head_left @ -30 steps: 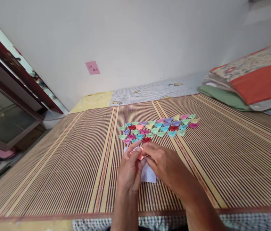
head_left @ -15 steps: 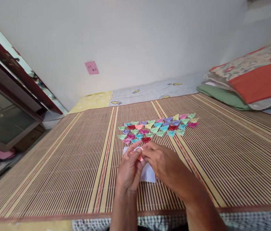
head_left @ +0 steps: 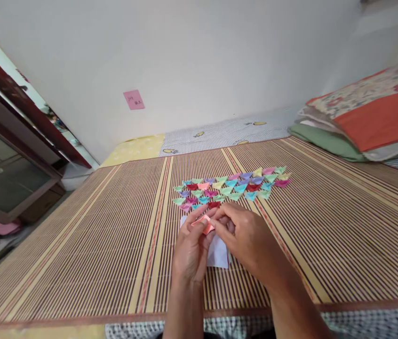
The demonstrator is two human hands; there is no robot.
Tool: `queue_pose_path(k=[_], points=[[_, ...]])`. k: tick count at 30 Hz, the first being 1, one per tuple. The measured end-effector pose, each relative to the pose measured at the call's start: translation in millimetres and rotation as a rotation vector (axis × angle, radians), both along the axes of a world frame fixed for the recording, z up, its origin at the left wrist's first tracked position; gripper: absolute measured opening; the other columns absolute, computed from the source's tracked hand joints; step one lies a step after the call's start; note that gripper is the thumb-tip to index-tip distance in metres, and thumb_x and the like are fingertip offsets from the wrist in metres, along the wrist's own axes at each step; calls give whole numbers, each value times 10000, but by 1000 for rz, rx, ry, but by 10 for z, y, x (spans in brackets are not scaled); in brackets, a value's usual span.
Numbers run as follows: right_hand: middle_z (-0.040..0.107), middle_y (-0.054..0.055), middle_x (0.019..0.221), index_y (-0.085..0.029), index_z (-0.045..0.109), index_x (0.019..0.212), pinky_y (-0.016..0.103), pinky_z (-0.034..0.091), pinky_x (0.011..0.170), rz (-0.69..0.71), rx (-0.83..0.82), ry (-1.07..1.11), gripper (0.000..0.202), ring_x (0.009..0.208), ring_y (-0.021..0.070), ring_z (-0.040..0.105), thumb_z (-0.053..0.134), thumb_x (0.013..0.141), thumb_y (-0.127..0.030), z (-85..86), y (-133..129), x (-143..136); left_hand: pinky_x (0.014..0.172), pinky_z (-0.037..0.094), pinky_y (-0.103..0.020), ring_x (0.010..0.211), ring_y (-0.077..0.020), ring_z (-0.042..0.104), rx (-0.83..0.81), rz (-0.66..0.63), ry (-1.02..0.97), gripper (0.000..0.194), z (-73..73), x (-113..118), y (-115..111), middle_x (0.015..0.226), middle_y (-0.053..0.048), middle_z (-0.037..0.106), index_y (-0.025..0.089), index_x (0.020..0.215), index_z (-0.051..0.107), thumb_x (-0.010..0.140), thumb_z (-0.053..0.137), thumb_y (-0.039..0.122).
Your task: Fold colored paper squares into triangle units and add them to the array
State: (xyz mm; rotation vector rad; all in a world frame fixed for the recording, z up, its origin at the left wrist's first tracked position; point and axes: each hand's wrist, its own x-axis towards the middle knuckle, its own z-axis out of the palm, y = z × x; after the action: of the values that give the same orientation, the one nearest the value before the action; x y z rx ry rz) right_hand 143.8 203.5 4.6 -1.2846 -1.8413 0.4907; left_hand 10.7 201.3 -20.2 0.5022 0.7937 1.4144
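A small salmon-pink folded paper [head_left: 207, 229] is between my two hands, above the striped mat. My left hand [head_left: 192, 245] pinches it with the thumb on top and the fingers behind. At its right end, the thumb and fingers of my right hand [head_left: 243, 233] are closed on the paper's edge. White paper sheets [head_left: 218, 253] lie beneath my hands, partly covered by them. Just beyond, several small folded paper boats [head_left: 226, 190] in green, blue, red, pink, yellow and purple lie in rows. A dark red one [head_left: 214, 205] is nearest my fingertips.
The striped mat [head_left: 114, 245] spreads over a bed with patterned sheets. Folded bedding and an orange floral pillow [head_left: 386, 113] are stacked at the right. A pink note [head_left: 134, 100] is on the wall. At the left stands a glass-fronted cabinet [head_left: 4, 174].
More of the salmon-pink paper shows now. My right hand has shifted slightly right, and its fingers have spread a little from their tighter grouping.
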Motion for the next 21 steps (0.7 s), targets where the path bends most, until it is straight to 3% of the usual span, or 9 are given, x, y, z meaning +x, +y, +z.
queue_pose_path(k=[4, 7, 12, 14, 16, 18, 21], points=[[738, 27, 805, -205, 659, 824, 285, 440, 621, -25, -6, -25, 117, 690, 179, 666, 583, 912, -187, -30, 7, -39, 986, 560, -442, 1130, -318, 718, 19, -6, -8, 366, 13, 30, -11, 1074, -150, 783, 138, 1101, 721, 750, 813, 182], [731, 35, 775, -205, 651, 801, 281, 425, 605, -56, 9, -45, 138, 664, 182, 658, 556, 897, -177, -59, 34, -36, 978, 559, -451, 1197, -335, 681, 48, 1, 14, 361, 24, 49, -34, 1143, -162, 765, 156, 1112, 726, 797, 819, 306], [685, 17, 670, -219, 609, 725, 279, 401, 594, -190, 58, -98, 179, 601, 177, 623, 558, 895, -235, -153, 171, 269, 954, 556, -440, 1289, -350, 617, 66, 106, 175, 463, 87, -28, -56, 1298, -193, 704, 175, 1170, 718, 838, 781, 492], [685, 26, 660, -219, 619, 735, 287, 391, 602, -309, 54, -160, 158, 612, 192, 628, 582, 884, -255, -209, 268, 491, 972, 547, -448, 1288, -344, 618, 81, 188, 183, 447, 116, -112, -44, 1298, -187, 703, 174, 1167, 716, 840, 779, 472], [714, 52, 717, -212, 633, 740, 295, 382, 625, -422, -53, -290, 153, 667, 209, 645, 589, 882, -249, -268, 386, 693, 983, 542, -449, 1258, -329, 640, 101, 260, 162, 389, 131, -206, -23, 1261, -173, 721, 172, 1129, 724, 847, 773, 434], [729, 69, 754, -194, 657, 764, 296, 377, 633, -452, -108, -333, 166, 702, 215, 651, 570, 903, -224, -325, 518, 820, 968, 543, -423, 1181, -296, 683, 99, 322, 138, 350, 133, -288, -2, 1183, -144, 751, 170, 1086, 738, 828, 787, 402], [730, 82, 771, -156, 690, 780, 294, 404, 656, -445, -187, -388, 183, 727, 203, 657, 561, 910, -148, -419, 726, 832, 929, 554, -384, 1112, -264, 710, 82, 306, 99, 317, 127, -360, 13, 1107, -118, 774, 167, 1046, 755, 805, 806, 368]])
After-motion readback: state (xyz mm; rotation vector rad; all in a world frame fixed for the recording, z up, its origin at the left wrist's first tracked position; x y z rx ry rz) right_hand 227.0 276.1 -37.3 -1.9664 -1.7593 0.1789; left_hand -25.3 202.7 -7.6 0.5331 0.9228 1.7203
